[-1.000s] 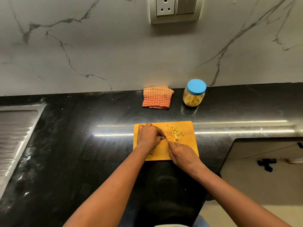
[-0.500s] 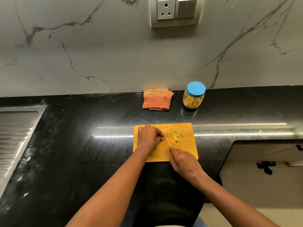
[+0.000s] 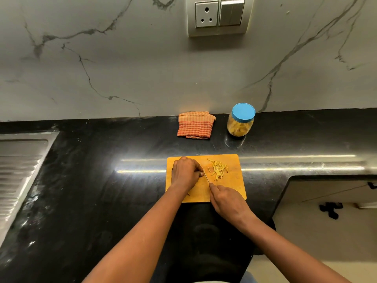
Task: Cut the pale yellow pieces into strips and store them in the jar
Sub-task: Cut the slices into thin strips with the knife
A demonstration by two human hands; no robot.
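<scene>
An orange cutting board (image 3: pixel 234 188) lies on the black counter. A small heap of pale yellow strips (image 3: pixel 218 170) sits on its far right part. My left hand (image 3: pixel 186 173) is curled on the board's left half, fingers pressing down on a piece that it hides. My right hand (image 3: pixel 229 201) grips a knife (image 3: pixel 206 175), whose thin blade runs right beside the left fingertips. A clear jar (image 3: pixel 240 124) with a blue lid, holding pale yellow pieces, stands closed behind the board near the wall.
A folded orange checked cloth (image 3: pixel 195 125) lies left of the jar. A steel sink drainboard (image 3: pixel 18 166) fills the left edge. The counter steps back at the right (image 3: pixel 289 180), with floor below. A wall socket (image 3: pixel 219 15) is above.
The hands stay nearly in place over the board, with the knife working beside the left fingertips. The view has tilted slightly upward.
</scene>
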